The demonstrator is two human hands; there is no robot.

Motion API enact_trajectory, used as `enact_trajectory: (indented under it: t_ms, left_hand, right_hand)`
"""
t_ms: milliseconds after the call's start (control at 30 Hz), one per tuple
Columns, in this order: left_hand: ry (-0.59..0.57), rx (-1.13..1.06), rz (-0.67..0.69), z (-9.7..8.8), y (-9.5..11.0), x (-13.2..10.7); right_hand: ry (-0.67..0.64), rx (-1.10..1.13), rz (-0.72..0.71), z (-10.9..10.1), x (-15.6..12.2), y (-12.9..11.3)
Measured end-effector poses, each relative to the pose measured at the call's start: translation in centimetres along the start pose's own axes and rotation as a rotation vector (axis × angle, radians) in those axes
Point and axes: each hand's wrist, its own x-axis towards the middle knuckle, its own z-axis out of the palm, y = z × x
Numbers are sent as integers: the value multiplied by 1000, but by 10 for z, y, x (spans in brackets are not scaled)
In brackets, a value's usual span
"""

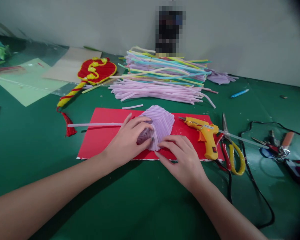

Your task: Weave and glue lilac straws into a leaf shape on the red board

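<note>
A lilac piece (162, 121) made of pipe cleaners laid side by side rests over a red board (102, 140). My left hand (128, 136) lies across its left part, thumb and fingers curved around the piece and gripping it. From under that hand a long lilac pipe cleaner (97, 124) sticks out to the left. At the lower right edge of the piece, my right hand (181, 156) has its fingertips closed on the border. What lies beneath the left palm is hidden.
A yellow glue gun (202, 133) lies right of my hands, beside scissors (233, 153) and a black cord (262, 196). Behind are bundled pipe cleaners (160, 90) and a red-and-yellow fan (100, 71). Keys (277, 150) and a blue pen (240, 93) sit at the right.
</note>
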Motion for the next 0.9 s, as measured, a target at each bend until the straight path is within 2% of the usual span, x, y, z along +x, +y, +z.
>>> enact_trajectory:
  t_ms: [567, 800, 900]
  left_hand:
    - [-6, 15, 9, 1, 1, 0]
    - [15, 62, 93, -1, 4, -3]
    - [37, 71, 87, -1, 3, -4]
  right_hand:
    - [-16, 13, 36, 4, 1, -4]
    - [-16, 11, 29, 3, 1, -4]
    - [-3, 8, 27, 2, 1, -4]
